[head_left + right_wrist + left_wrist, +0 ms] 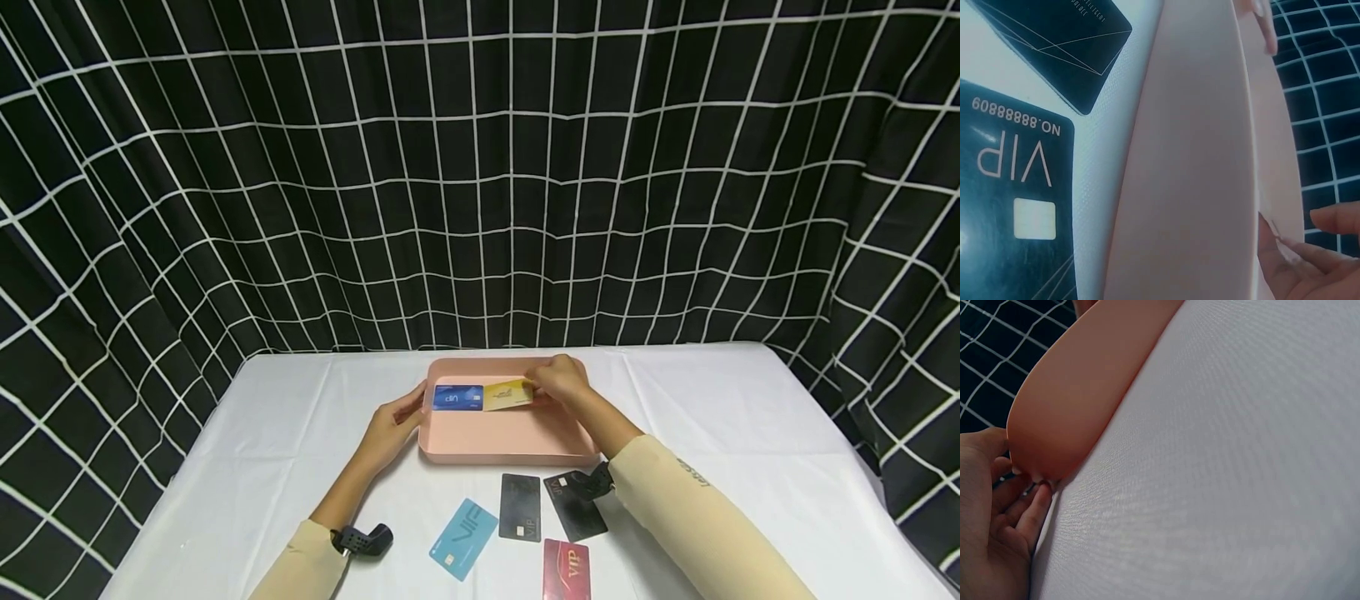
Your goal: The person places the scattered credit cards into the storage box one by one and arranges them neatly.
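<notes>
A pink tray (510, 437) stands on the white table. My left hand (392, 427) holds its left side; in the left wrist view the thumb meets the rim and curled fingers touch the lower outer wall. Inside the tray, a blue VIP card (458, 397) lies flat near the left wall. My right hand (558, 382) reaches over the tray and pinches the right end of a yellow card (507, 395). That card's left end meets the blue card's right edge and it tilts slightly. In the right wrist view the tray wall hides most of the card.
Before the tray lie a light-blue VIP card (463, 538), a black card (520, 507), a second black card (577, 508) partly under the right wrist camera (592, 482), and a red VIP card (567, 571). A black gridded curtain (480, 167) hangs behind the table.
</notes>
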A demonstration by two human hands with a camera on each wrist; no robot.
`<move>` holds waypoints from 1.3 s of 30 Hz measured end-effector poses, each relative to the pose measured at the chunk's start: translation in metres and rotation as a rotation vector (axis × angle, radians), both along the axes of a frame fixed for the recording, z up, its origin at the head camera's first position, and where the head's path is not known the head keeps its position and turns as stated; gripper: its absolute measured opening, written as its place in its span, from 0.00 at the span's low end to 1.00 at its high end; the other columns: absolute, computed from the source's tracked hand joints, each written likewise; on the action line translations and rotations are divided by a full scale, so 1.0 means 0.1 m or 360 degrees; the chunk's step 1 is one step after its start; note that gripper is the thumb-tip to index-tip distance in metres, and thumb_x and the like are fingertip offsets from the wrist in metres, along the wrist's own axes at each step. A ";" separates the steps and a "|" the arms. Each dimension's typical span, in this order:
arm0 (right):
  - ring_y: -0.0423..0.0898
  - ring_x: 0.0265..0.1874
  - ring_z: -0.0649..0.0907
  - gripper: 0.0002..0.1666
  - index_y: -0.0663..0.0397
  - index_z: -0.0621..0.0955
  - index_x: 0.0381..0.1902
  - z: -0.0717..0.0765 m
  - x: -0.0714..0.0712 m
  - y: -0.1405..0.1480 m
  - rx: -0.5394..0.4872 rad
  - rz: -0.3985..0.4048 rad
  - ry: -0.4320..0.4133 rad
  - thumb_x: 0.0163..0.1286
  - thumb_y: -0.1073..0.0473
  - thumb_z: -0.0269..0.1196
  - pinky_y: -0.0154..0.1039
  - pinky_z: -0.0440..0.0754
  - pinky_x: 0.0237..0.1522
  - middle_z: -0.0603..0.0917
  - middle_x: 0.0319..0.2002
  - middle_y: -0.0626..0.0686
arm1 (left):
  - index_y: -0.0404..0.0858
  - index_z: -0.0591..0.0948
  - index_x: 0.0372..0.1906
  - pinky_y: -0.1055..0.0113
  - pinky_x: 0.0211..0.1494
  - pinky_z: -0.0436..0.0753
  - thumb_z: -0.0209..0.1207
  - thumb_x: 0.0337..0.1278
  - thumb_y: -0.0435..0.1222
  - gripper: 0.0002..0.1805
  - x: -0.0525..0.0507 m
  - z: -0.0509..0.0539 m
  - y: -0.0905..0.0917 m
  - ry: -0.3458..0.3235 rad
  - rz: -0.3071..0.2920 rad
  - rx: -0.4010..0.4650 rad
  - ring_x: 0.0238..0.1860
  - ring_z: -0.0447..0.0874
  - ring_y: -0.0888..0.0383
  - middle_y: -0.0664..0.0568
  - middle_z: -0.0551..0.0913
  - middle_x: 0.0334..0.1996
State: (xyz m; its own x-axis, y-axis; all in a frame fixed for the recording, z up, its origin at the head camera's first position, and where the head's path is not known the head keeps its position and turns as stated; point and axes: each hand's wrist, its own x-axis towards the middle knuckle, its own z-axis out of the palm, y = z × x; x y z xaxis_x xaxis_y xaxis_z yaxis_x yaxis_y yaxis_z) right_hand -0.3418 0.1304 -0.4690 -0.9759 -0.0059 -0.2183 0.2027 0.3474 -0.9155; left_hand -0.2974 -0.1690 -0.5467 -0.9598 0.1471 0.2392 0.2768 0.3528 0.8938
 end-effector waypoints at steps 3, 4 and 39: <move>0.42 0.23 0.84 0.15 0.80 0.81 0.43 0.00 0.00 0.01 -0.0006 0.0006 0.0012 0.68 0.66 0.59 0.39 0.90 0.35 0.83 0.27 0.56 | 0.34 0.71 0.72 0.49 0.70 0.74 0.57 0.73 0.31 0.26 0.09 0.12 0.03 -0.0014 -0.0020 -0.0006 0.68 0.74 0.41 0.40 0.73 0.69; 0.41 0.22 0.83 0.15 0.80 0.81 0.43 0.00 0.01 0.01 -0.0011 0.0007 0.0012 0.69 0.67 0.59 0.38 0.90 0.34 0.83 0.26 0.55 | 0.33 0.70 0.72 0.49 0.70 0.74 0.57 0.73 0.30 0.26 0.12 0.17 0.03 -0.0023 -0.0032 -0.0009 0.68 0.74 0.41 0.40 0.72 0.69; 0.45 0.26 0.89 0.22 0.83 0.73 0.55 0.01 0.00 0.07 -0.0133 -0.0057 -0.0023 0.71 0.66 0.56 0.39 0.90 0.39 0.86 0.43 0.72 | 0.45 0.73 0.73 0.52 0.70 0.75 0.59 0.73 0.39 0.26 -0.03 -0.02 -0.05 -0.0002 -0.0030 -0.0042 0.69 0.74 0.47 0.48 0.74 0.69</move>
State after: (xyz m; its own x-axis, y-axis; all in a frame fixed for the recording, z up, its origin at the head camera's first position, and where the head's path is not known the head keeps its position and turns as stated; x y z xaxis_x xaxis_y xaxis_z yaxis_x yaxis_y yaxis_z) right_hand -0.3414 0.1371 -0.4676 -0.9725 0.0100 -0.2327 0.2270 0.2625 -0.9379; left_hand -0.3006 -0.1736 -0.5487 -0.9571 0.1715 0.2337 0.2825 0.3710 0.8846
